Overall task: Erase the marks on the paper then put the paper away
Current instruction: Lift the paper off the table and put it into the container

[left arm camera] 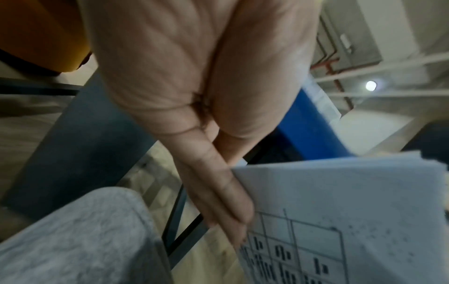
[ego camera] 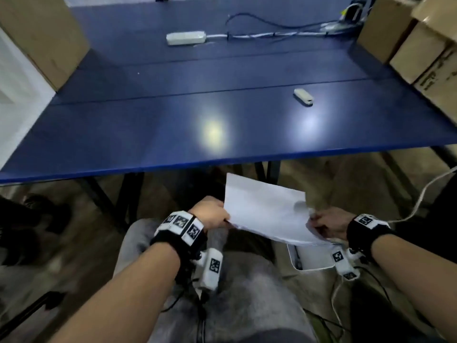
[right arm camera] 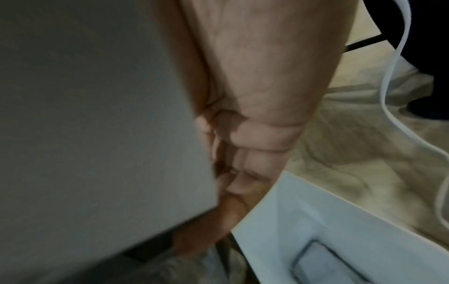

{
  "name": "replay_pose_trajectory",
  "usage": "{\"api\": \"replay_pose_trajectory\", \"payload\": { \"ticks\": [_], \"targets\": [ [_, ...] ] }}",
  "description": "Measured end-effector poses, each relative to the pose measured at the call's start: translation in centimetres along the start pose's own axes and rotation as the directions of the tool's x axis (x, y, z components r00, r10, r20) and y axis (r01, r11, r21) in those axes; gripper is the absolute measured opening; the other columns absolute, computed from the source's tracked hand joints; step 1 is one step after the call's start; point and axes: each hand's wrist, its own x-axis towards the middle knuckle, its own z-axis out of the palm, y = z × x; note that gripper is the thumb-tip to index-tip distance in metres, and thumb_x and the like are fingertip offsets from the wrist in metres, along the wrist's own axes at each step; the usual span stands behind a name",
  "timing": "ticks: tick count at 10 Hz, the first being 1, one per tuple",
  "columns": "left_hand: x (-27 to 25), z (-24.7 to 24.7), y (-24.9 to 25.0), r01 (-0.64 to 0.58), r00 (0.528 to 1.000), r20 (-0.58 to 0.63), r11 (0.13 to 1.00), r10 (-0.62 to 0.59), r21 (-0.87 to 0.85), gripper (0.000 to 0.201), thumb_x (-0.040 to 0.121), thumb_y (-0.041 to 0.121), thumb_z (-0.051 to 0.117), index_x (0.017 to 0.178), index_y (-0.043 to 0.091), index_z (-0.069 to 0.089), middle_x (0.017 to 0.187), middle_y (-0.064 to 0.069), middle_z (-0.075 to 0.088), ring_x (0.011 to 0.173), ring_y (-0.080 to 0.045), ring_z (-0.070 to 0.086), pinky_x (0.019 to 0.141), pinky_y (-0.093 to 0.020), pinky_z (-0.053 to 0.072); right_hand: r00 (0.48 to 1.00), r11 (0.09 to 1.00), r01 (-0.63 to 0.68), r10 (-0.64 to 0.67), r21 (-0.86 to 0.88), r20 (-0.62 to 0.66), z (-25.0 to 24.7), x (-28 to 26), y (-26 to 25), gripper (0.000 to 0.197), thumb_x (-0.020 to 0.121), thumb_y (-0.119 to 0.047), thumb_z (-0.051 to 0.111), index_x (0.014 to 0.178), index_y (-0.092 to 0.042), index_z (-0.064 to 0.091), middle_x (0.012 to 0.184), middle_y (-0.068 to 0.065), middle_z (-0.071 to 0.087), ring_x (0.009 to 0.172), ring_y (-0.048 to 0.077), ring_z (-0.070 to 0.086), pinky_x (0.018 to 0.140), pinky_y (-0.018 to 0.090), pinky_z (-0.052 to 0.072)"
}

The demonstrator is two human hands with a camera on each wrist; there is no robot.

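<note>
Paper [ego camera: 265, 210] sits between my two hands, held in the air below the near edge of the blue table [ego camera: 148, 129] and above my lap. My left hand [ego camera: 210, 214] pinches its left edge, thumb on top and straight fingers [left arm camera: 218, 201] underneath, where the left wrist view shows a printed grid with dark marks on the underside of the sheet. My right hand [ego camera: 329, 225] grips the right edge with curled fingers [right arm camera: 243, 173] folded around it; the sheet fills most of the right wrist view, blurred. Just under the right hand and the lower right corner of the sheet, a white bin [ego camera: 311, 258] stands on the floor, its open mouth facing up and partly covered by the paper. My grey trouser leg [ego camera: 242, 293] lies directly below the left wrist, close beside the bin. A white cable [ego camera: 420, 194] loops across the floor right of my right hand. Up on the table, a small white eraser [ego camera: 303, 97] lies alone toward the right, well apart from the paper. Farther back rests a white power strip [ego camera: 186, 37] with its cords trailing right, and cardboard boxes [ego camera: 415, 43] crowd the table's right side, with another box [ego camera: 42, 38] at the left.
</note>
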Motion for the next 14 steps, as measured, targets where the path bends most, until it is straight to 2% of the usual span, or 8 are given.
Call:
{"api": "replay_pose_trajectory", "payload": {
  "ticks": [2,5,7,9,10,11,13,14],
  "targets": [
    [6.6,4.0,0.0,0.169,0.985,-0.057,0.971,-0.161,0.169,0.031,0.091,0.014,0.065,0.115,-0.004,0.069,0.117,-0.02,0.069,0.108,-0.031,0.067,0.087,-0.031,0.057,0.992,0.663,0.051,-0.123,-0.747,-0.041,1.8,2.4,-1.9,0.038,0.105,-0.03,0.038,0.131,-0.01,0.059,0.126,0.013,0.065,0.113,0.03,0.061,0.094,0.031,0.045],
    [9.5,7.8,1.2,0.239,0.971,-0.047,0.931,-0.236,0.276,0.038,0.103,0.024,0.048,0.129,-0.001,0.062,0.129,-0.02,0.063,0.118,-0.035,0.061,0.089,-0.03,0.048,0.744,0.775,0.608,-0.479,-0.173,0.467,8.7,-0.3,-0.1,0.076,0.089,-0.078,0.013,0.153,-0.037,0.012,0.161,-0.023,0.012,0.147,-0.013,0.007,0.118,0.009,0.004],
    [9.6,8.3,-0.5,0.193,0.974,0.0,0.827,-0.227,0.529,0.047,0.102,0.037,0.055,0.13,0.0,0.061,0.134,-0.014,0.061,0.12,-0.033,0.059,0.093,-0.026,0.044,0.964,0.981,-0.046,0.093,-0.187,0.249,4.5,4.8,8.6,0.058,0.099,-0.058,0.021,0.15,-0.032,0.029,0.156,-0.006,0.035,0.144,0.019,0.036,0.12,0.034,0.025],
    [10.0,10.2,0.6,0.282,0.957,0.014,0.939,-0.29,0.198,0.035,0.1,0.007,0.055,0.131,-0.011,0.055,0.128,-0.022,0.063,0.075,-0.014,0.064,0.065,-0.017,0.055,0.904,0.922,0.382,-0.357,-0.069,0.234,3.7,2.2,1.8,0.08,0.09,-0.077,0.023,0.152,-0.028,0.035,0.152,-0.027,0.027,0.141,-0.011,0.023,0.113,0.006,0.011],
    [9.8,10.1,0.7,0.083,0.988,0.074,0.865,-0.137,0.496,0.043,0.106,0.034,0.044,0.128,0.002,0.062,0.128,-0.015,0.064,0.111,-0.03,0.063,0.088,-0.026,0.046,0.79,0.856,0.517,-0.476,-0.002,0.387,6.3,1.2,2.3,0.078,0.087,-0.079,0.015,0.15,-0.039,0.034,0.157,-0.027,0.028,0.144,-0.013,0.019,0.118,0.009,0.011],
    [10.0,10.0,-0.2,0.146,0.982,0.024,0.83,-0.188,0.539,0.041,0.104,0.032,0.049,0.127,0.001,0.063,0.127,-0.017,0.064,0.115,-0.033,0.061,0.078,-0.023,0.039,0.853,0.883,0.427,-0.32,-0.197,0.412,6.7,2.6,6.3,0.073,0.077,-0.091,0.014,0.143,-0.061,0.024,0.16,-0.03,0.017,0.148,-0.007,0.014,0.123,0.024,0.011],
    [11.0,9.1,-0.7,0.205,0.974,0.006,0.895,-0.225,0.396,0.043,0.088,0.022,0.075,0.12,-0.006,0.065,0.119,-0.015,0.069,0.103,-0.028,0.068,0.081,-0.023,0.054,0.943,0.957,-0.285,0.272,0.044,0.195,1.8,4.8,6.0,0.057,0.104,-0.048,0.032,0.145,-0.01,0.045,0.147,0.009,0.048,0.134,0.024,0.045,0.089,0.06,0.042],
    [11.1,9.5,-0.7,0.124,0.988,0.034,0.906,-0.151,0.404,0.035,0.091,-0.002,0.061,0.125,-0.012,0.058,0.118,-0.021,0.067,0.099,-0.026,0.071,0.072,-0.028,0.062,0.999,0.804,0.044,-0.038,-0.593,0.023,0.7,3.3,0.8,0.079,0.096,-0.067,0.013,0.136,-0.014,0.056,0.146,0.003,0.052,0.128,0.02,0.051,0.102,0.024,0.031]
  ]
}}
